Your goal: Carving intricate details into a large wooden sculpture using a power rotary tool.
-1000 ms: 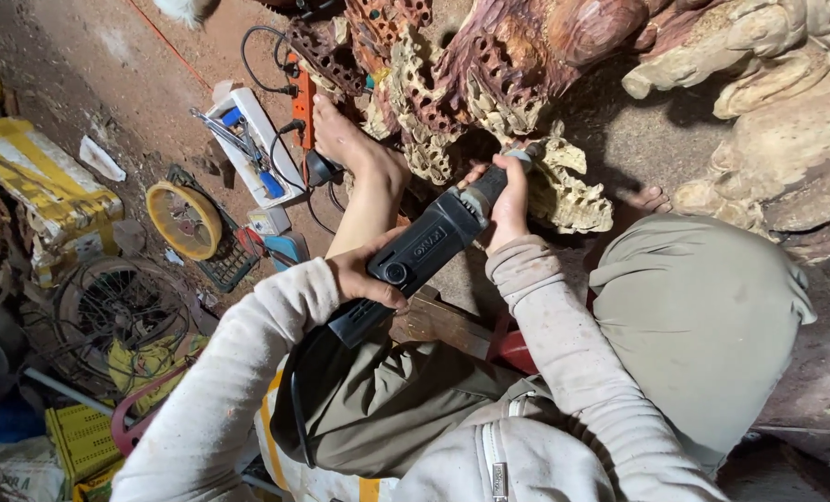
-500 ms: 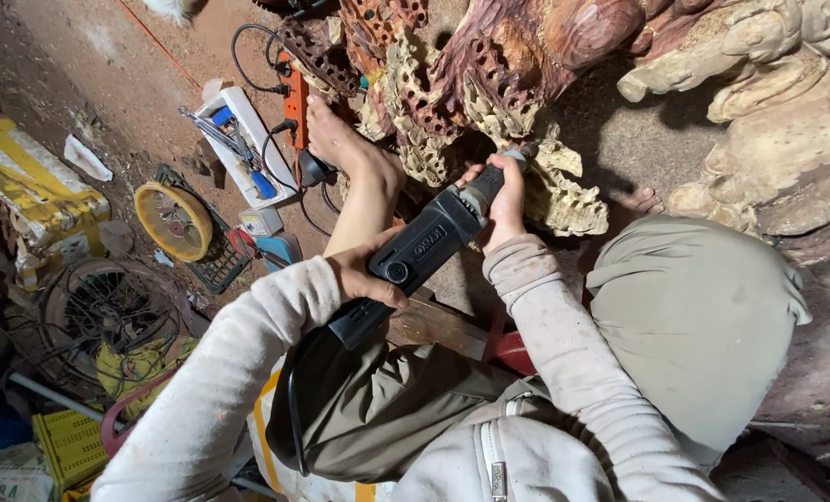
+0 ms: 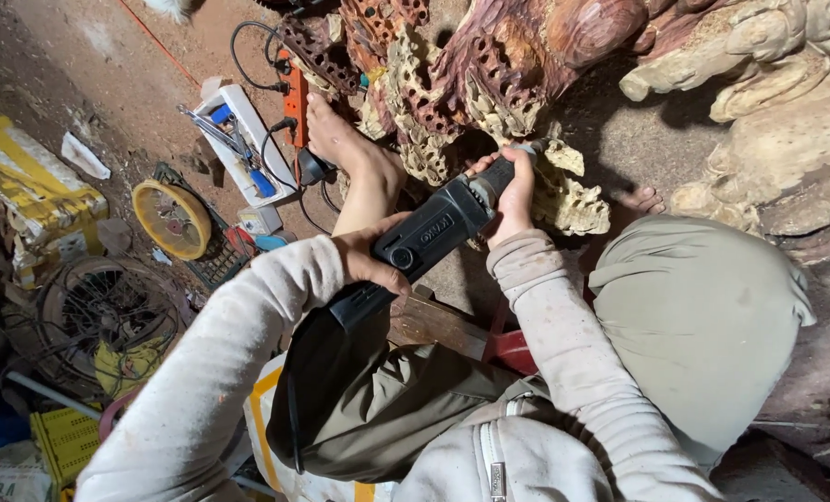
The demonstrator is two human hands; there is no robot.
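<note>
Grinder body, black and long (image 3: 429,234), lay gripped in both hands above the person's lap, and compared with the views a moment before it had hardly shifted: the same slant, the same grip, its nose at the same pale patch of carved wood. That sameness read as steady work at one spot rather than a move to a new one, though this is a judgement only. Nearest the camera, the left hand (image 3: 366,260) was closed around the rear of the tool, where the casing narrowed toward the dark cord sleeve trailing down over the knee. Further along, the right hand (image 3: 512,197) was wrapped tight round the slim neck just behind the working tip. The tool's long axis ran from lower left to upper right, rear end low toward the person's body and nose pointing up and away into the pale, honeycombed carving (image 3: 564,191); the bit itself was hidden by the fingers and the wood. Just beyond, a bare foot (image 3: 340,144) rested against the base of the reddish pierced root sculpture (image 3: 517,56). Further left on the dusty ground lay a white power strip (image 3: 247,153), a yellow round disc (image 3: 171,219) and a tangle of wire (image 3: 99,316).
</note>
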